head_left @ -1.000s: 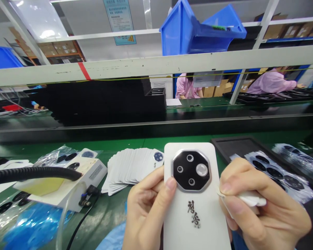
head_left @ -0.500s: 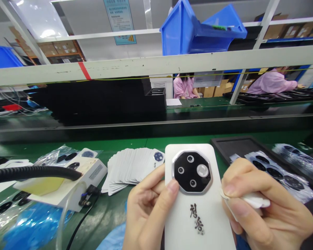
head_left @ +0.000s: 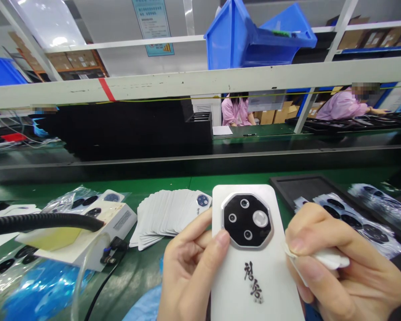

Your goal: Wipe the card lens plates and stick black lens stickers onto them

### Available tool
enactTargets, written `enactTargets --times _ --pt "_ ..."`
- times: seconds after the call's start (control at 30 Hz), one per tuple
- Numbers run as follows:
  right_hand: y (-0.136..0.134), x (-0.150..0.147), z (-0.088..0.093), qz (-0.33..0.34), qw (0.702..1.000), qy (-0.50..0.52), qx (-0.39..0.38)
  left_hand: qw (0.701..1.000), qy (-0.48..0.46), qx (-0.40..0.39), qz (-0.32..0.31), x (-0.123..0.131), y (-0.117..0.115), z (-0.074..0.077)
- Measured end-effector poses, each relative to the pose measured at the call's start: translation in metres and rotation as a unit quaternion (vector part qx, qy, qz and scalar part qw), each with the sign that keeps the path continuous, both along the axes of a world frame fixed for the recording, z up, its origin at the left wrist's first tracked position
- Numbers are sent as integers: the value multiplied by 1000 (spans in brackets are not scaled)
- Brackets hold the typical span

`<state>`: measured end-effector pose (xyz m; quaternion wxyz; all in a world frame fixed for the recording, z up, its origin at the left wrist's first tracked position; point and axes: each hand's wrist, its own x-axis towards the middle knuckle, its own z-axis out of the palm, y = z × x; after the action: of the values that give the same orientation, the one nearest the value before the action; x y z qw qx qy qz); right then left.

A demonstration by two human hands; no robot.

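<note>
A white phone (head_left: 234,281) is held upright before me, its back facing me, with a black octagonal camera module (head_left: 247,219) and dark brush-style lettering below it. My left hand (head_left: 192,263) grips its left side, the thumb lying at the module's lower left corner. Pinched in my right hand (head_left: 341,263) is a crumpled white cloth (head_left: 330,257), right at the phone's right edge. Behind my left hand lies a fanned stack of white phone-back sheets (head_left: 165,214), the end one showing a printed camera and lettering.
To the left stands a white device (head_left: 116,227) with a black corrugated hose (head_left: 47,220), near blue plastic film (head_left: 43,290). Bagged black camera parts (head_left: 350,220) lie by a black tray (head_left: 300,185) at right. A blue bin (head_left: 254,44) sits overhead; people in pink work beyond.
My right hand with the cloth has shifted very slightly to the right. The phone and my left hand stay nearly where they were.
</note>
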<state>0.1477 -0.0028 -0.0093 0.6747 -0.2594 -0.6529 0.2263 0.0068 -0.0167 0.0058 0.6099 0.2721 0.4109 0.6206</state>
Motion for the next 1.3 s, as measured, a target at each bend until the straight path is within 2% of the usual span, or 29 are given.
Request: enactTargets --times 0.77,0.97,1.1,1.2,1.27,1.3 --pt "1 -3 0 -1 1000 11 -2 999 43 -7 -13 -5 0 -2" --pt "2 -1 2 15 1000 0 -6 999 34 3 -2 -3 -2 -2" --pt "5 -5 -2 23 1000 16 -7 996 88 19 26 -2 1 -1" --pt "20 -9 -18 5 999 34 -30 981 173 70 48 -3 16 -14" --pt "39 -1 -39 -58 995 -4 -83 971 222 89 -2 -4 34 -39" --pt "50 8 -53 -87 990 -21 -112 966 235 87 -62 -5 44 -57"
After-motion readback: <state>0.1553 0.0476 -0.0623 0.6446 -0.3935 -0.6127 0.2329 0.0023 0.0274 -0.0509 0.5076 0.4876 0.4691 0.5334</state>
